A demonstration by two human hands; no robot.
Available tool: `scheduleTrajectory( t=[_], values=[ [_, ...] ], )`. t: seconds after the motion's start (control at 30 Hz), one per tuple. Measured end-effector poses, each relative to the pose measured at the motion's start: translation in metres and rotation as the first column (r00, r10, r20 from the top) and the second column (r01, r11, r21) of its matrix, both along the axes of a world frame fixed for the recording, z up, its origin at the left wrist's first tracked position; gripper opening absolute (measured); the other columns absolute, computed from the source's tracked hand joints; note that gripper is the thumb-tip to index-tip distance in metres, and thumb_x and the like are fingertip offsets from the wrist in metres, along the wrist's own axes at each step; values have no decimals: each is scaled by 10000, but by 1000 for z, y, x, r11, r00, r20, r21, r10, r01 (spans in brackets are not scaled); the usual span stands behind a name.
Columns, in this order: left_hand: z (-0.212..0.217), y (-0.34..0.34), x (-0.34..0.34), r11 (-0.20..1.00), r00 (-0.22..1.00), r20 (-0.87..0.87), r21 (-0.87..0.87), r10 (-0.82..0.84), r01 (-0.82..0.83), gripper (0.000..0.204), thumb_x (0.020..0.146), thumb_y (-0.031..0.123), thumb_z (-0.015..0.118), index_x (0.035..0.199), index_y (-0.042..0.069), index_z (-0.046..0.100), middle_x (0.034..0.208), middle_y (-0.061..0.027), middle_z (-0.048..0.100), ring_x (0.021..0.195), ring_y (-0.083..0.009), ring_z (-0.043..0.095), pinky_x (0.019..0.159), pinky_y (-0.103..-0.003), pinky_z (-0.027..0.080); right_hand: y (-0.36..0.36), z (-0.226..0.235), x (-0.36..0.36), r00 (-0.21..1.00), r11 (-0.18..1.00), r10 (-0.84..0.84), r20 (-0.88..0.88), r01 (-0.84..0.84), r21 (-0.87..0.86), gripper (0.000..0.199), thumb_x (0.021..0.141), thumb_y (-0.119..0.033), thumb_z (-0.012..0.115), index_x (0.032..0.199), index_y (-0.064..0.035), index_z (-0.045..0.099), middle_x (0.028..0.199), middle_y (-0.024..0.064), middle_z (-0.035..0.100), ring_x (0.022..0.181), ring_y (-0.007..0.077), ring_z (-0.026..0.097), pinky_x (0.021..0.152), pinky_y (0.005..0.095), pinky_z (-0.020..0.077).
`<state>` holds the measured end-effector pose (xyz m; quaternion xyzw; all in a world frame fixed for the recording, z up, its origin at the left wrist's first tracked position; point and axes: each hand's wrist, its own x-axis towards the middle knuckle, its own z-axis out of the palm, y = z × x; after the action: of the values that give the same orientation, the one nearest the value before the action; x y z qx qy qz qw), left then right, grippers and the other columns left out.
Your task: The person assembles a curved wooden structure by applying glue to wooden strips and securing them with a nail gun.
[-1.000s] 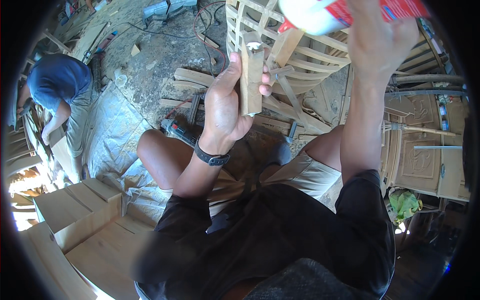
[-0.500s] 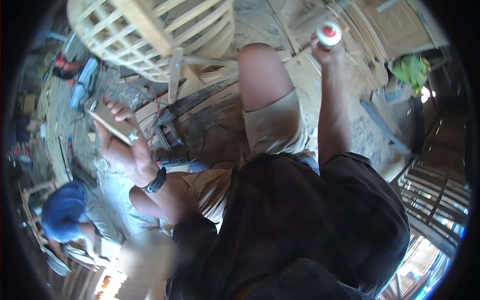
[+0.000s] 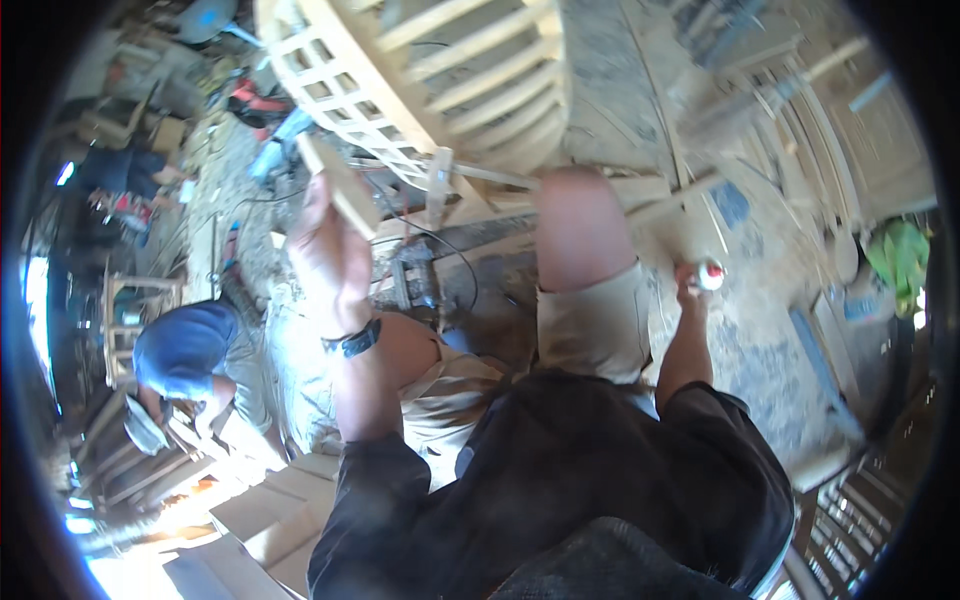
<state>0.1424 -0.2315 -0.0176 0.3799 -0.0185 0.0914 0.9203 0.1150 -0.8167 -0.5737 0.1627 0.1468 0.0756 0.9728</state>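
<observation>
A small flat wooden block [image 3: 341, 188] is gripped in my left hand [image 3: 328, 255], raised over the floor left of my knee. Its narrow edge and one pale face show. My right hand [image 3: 690, 285] is closed around a white bottle with a red tip [image 3: 709, 275], held low to the right of my knee. Past the block stands a curved frame of pale wooden slats [image 3: 490, 70], apart from both hands. A dark power tool [image 3: 415, 275] with a cord lies on the floor beside my left wrist.
A co-worker in a blue shirt [image 3: 190, 345] bends over wooden pieces at the left. Curved wooden parts and panels [image 3: 850, 120] lean at the far right, above a green bag [image 3: 897, 262]. Boards [image 3: 270, 505] lie at the lower left. A red tool [image 3: 257, 103] lies farther off.
The view has swung, so the surroundings sit farther right and lower. My right hand has drawn in from far ahead with the bottle. My left hand has turned the block slightly, still holding it.
</observation>
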Motion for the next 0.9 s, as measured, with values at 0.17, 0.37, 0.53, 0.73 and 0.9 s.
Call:
scheduleTrajectory(
  t=[0.17, 0.37, 0.53, 0.73, 0.9],
  values=[
    [26, -41, 30, 973, 993, 27, 198, 114, -117, 338, 974, 90, 594, 1298, 10, 538, 1184, -86, 632, 1114, -180, 613, 1002, -351, 497, 11, 12, -1, 933, 1000, -19, -359, 16, -12, 281, 930, -293, 540, 1094, -90, 643, 1049, 109, 625, 916, 262, 639, 586, 336, 606],
    [29, -51, 79, 960, 988, 96, 240, 125, -145, 542, 933, 5, 621, 1408, -67, 369, 1177, -124, 638, 1075, -195, 635, 972, -328, 523, 12, 22, 4, 714, 915, -333, -616, 87, -394, 329, 993, -302, 458, 1195, -91, 608, 1114, 110, 640, 927, 294, 656, 648, 331, 629],
    [37, -60, 123, 897, 970, 129, 370, 207, -241, 656, 878, -13, 705, 1419, -100, 344, 1072, -106, 675, 996, -170, 656, 917, -285, 503, 17, 37, 9, 606, 876, -439, -664, 125, -465, 329, 994, -348, 492, 1175, -104, 619, 1045, 109, 638, 824, 296, 664, 680, 367, 638],
    [53, -45, 180, 773, 938, 207, 532, 276, -345, 680, 839, 48, 777, 1376, -133, 401, 1127, -185, 664, 997, -200, 675, 870, -304, 556, 126, 122, 27, 585, 630, -390, -711, -395, -669, 427, 852, -462, 656, 944, -55, 568, 703, 47, 553, 533, 161, 506, 508, 280, 444],
    [82, -33, 231, 674, 940, 261, 656, 220, -340, 662, 851, 46, 761, 1345, -151, 368, 1171, -219, 639, 1045, -238, 667, 935, -334, 560, 207, 355, 133, 986, -115, -160, 55, 37, -993, 254, 941, -218, 580, 719, -99, 546, 651, -7, 507, 553, 98, 431, 510, 298, 326]
  ],
)
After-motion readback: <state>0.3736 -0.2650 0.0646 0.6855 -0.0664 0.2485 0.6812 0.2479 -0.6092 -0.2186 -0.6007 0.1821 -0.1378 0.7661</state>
